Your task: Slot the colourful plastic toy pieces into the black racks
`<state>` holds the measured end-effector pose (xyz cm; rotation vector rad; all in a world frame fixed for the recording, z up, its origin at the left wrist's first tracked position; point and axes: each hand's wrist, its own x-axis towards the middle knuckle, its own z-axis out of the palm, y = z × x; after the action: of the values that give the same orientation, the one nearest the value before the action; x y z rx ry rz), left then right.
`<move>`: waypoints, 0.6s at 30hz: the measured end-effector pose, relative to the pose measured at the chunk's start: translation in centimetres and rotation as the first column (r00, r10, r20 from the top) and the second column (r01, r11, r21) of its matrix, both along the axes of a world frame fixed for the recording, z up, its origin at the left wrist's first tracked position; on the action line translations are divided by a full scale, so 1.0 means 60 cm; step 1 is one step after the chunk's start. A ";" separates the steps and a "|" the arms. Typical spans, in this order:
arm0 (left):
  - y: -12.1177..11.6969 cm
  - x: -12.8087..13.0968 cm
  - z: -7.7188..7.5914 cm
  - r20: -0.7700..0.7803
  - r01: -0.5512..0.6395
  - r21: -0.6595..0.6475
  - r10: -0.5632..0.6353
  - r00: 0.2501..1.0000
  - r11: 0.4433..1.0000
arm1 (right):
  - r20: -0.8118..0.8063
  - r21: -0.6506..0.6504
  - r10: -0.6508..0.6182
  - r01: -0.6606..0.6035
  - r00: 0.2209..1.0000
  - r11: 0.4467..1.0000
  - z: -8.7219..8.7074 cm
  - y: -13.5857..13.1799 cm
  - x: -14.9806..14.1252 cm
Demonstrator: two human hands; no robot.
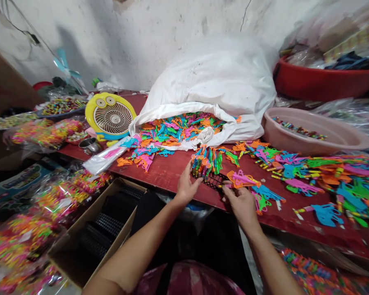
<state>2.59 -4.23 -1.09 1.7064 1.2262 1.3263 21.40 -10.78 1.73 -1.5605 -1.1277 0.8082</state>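
On the front edge of the red table lies a black grid rack [214, 181], with several bright plastic toy pieces [207, 163] standing in its left part. My left hand [187, 185] is at the rack's left end, thumb and fingers apart, beside the standing pieces. At the right end, my right hand [242, 203] has its fingertips closed on a small tube-ended toy piece [227, 185], partly hidden by the fingers. Pink and orange toy pieces [241, 178] lie just behind that hand, and a blue one [267, 192] is to its right.
A white sack [209, 78] spills coloured pieces onto the table [162, 178]. More pieces with striped tubes [304, 164] lie to the right, before a pink basin [313, 137]. A yellow fan [110, 116] and metal cup [89, 145] stand left. Below is a carton [94, 250] of black racks.
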 end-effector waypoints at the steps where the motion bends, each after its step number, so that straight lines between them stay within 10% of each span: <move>1: -0.004 0.003 -0.001 0.005 -0.012 -0.025 0.012 1.000 1.000 | 0.042 -0.002 0.001 -0.001 0.999 1.000 -0.004 0.000 0.001; 18: -0.101 0.046 -0.011 -0.161 -0.230 -0.008 0.225 0.961 0.973 | 0.612 0.079 0.084 -0.166 0.787 0.983 -0.012 -0.028 0.025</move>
<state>5.34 -10.30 -1.76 1.7194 1.5646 1.3170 22.89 -12.47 1.04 -1.6963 -1.7283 0.2918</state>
